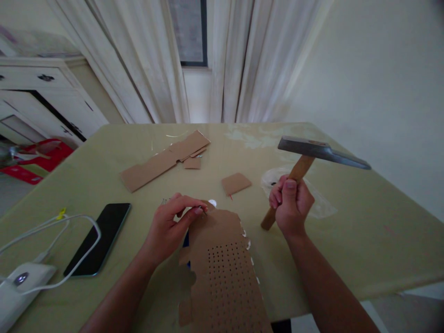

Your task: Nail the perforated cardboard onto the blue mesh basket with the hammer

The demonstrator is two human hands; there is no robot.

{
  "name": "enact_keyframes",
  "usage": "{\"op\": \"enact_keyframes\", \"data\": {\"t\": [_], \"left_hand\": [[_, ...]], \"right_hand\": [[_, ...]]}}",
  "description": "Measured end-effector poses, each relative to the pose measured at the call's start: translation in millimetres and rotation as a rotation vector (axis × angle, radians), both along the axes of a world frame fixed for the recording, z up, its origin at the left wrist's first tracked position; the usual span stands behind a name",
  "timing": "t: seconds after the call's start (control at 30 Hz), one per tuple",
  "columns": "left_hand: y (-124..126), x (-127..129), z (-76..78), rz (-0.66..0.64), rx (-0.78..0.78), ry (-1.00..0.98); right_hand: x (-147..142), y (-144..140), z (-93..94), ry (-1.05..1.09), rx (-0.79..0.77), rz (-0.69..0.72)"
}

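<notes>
My right hand [294,203] is wrapped round the wooden handle of a hammer [305,147], raised above the table with its long metal head lying roughly level. My left hand [173,222] pinches a small nail [204,212] between thumb and forefinger, its tip at the far end of a brown cardboard sheet [215,226]. Rows of small punched holes run down the near part of that sheet. Its right edge is torn, with white bits showing. Something dark blue peeks out from under its left side.
Cardboard strips [166,162] lie at the back of the table [364,222], with a small cardboard square [236,183] nearer. A clear plastic bag [321,203] sits behind my right hand. On the left are a phone [100,240], a white power bank [26,291] and a cable [99,231].
</notes>
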State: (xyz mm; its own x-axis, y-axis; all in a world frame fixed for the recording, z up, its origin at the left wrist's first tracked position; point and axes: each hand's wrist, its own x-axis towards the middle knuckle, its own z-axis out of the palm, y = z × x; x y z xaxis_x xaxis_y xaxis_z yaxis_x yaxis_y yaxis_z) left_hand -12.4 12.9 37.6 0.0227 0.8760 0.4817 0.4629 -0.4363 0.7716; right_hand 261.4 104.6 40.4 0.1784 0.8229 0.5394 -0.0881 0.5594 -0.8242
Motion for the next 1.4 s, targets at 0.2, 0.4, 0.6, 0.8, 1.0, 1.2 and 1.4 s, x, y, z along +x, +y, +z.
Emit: {"op": "enact_keyframes", "data": {"t": [0.2, 0.4, 0.6, 0.8, 1.0, 1.2, 1.4], "left_hand": [[0.8, -0.4, -3.5, -0.020, 0.005, 0.047], [0.6, 1.2, -5.0, -0.029, -0.026, 0.044], [-0.7, -0.1, -6.3, -0.044, -0.040, 0.029], [-0.2, -0.4, -6.9, -0.034, -0.041, 0.030], [-0.7, 1.0, -9.3, -0.027, -0.034, 0.007], [-2.3, 3.1, -8.1, -0.021, -0.021, 0.006], [-2.7, 4.6, -5.1, -0.019, -0.009, 0.003]], "right_hand": [[0.1, -1.6, -1.2, -0.020, 0.023, 0.024], [-0.4, -1.7, -1.3, -0.032, 0.033, 0.019], [-0.2, -1.9, -2.4, -0.037, 0.034, 0.021], [-0.8, -2.1, -1.7, -0.036, 0.032, 0.031], [-0.8, -2.1, -1.2, -0.029, 0.028, 0.030], [-0.7, -2.1, -0.6, -0.035, 0.026, 0.035], [-1.5, -3.3, -0.9, -0.052, 0.032, 0.032]]}}
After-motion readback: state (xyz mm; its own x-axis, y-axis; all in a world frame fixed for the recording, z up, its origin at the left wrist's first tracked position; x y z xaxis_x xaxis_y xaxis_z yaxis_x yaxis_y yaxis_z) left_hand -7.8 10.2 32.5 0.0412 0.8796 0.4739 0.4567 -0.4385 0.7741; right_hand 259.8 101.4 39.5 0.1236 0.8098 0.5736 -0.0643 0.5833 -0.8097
